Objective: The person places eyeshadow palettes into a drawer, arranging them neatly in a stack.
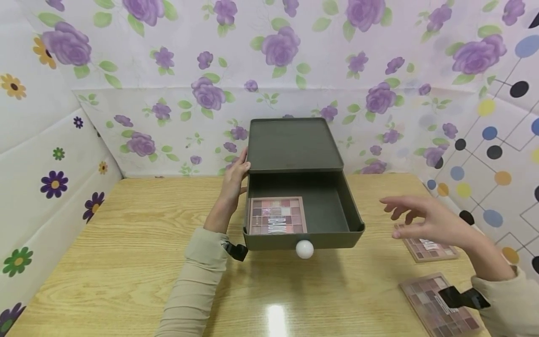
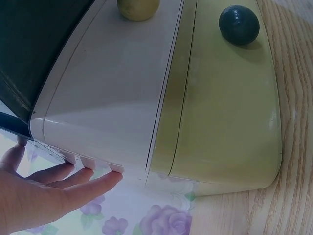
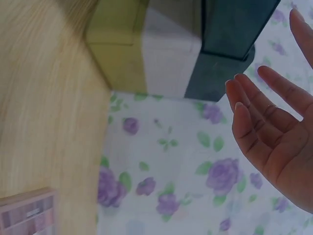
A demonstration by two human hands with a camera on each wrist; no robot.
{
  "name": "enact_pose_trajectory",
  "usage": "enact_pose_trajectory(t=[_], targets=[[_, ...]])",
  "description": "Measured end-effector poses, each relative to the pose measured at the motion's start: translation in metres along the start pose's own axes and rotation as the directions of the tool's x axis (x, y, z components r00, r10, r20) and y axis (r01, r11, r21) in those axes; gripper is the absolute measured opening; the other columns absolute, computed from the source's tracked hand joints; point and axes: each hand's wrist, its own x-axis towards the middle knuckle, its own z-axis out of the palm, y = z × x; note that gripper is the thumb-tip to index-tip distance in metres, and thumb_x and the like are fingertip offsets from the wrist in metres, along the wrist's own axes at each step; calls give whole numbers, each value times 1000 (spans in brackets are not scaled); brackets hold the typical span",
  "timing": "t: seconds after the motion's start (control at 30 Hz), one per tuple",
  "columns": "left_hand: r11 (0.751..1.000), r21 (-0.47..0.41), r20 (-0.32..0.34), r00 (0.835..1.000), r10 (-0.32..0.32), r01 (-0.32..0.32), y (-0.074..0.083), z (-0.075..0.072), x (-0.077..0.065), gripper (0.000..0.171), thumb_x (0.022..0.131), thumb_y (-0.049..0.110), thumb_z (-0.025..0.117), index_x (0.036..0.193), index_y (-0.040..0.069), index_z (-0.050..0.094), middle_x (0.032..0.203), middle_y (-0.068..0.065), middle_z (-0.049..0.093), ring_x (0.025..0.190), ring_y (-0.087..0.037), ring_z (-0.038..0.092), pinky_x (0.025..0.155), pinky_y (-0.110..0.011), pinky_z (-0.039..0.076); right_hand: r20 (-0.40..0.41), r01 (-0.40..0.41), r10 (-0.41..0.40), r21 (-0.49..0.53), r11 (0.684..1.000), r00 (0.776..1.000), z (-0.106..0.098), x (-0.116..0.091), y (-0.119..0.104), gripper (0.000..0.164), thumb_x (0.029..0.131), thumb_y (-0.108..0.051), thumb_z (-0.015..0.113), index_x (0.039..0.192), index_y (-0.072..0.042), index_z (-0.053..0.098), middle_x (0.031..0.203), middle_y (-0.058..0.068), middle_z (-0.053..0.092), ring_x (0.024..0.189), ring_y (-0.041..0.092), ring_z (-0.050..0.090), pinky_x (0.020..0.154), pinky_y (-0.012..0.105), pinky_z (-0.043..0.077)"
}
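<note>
A small stacked drawer unit (image 1: 294,142) stands on the table, its dark green top drawer (image 1: 326,206) pulled out. Inside, at the left, lies an eyeshadow palette (image 1: 278,215). My left hand (image 1: 231,180) rests against the unit's left side; in the left wrist view its straight fingertips (image 2: 115,178) touch the side by the white middle drawer (image 2: 112,88). My right hand (image 1: 433,220) hovers right of the unit with loosely bent fingers and nothing in it. Below it are a second palette (image 1: 433,250) and a third palette (image 1: 433,299), each partly covered by the hand or wrist.
A white round knob (image 1: 305,249) sticks out from the top drawer's front. The yellow bottom drawer (image 2: 225,117) is closed, with a dark knob (image 2: 239,24). Flowered sheeting (image 1: 210,131) hangs behind the wooden table (image 1: 139,234); a dotted sheet (image 1: 501,154) stands at the right.
</note>
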Motion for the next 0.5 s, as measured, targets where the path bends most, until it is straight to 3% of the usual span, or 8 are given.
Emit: enact_pose_trajectory(t=[0.17, 0.5], targets=[[1000, -2, 0, 1000, -1, 1, 0, 0, 0, 67, 84, 34, 40, 146, 19, 22, 149, -10, 20, 129, -38, 28, 91, -65, 27, 7, -52, 52, 5, 999, 999, 3, -16, 20, 61, 71, 0, 73, 127, -1, 50, 107, -7, 57, 87, 7, 56, 63, 23, 47], [1000, -3, -2, 1000, -2, 2, 0, -1, -1, 66, 84, 34, 40, 146, 20, 23, 149, -9, 21, 130, -37, 28, 91, -65, 27, 31, -160, 161, -5, 987, 987, 0, -50, 59, 64, 72, -2, 72, 131, -1, 47, 116, -20, 48, 88, 5, 53, 64, 26, 47]])
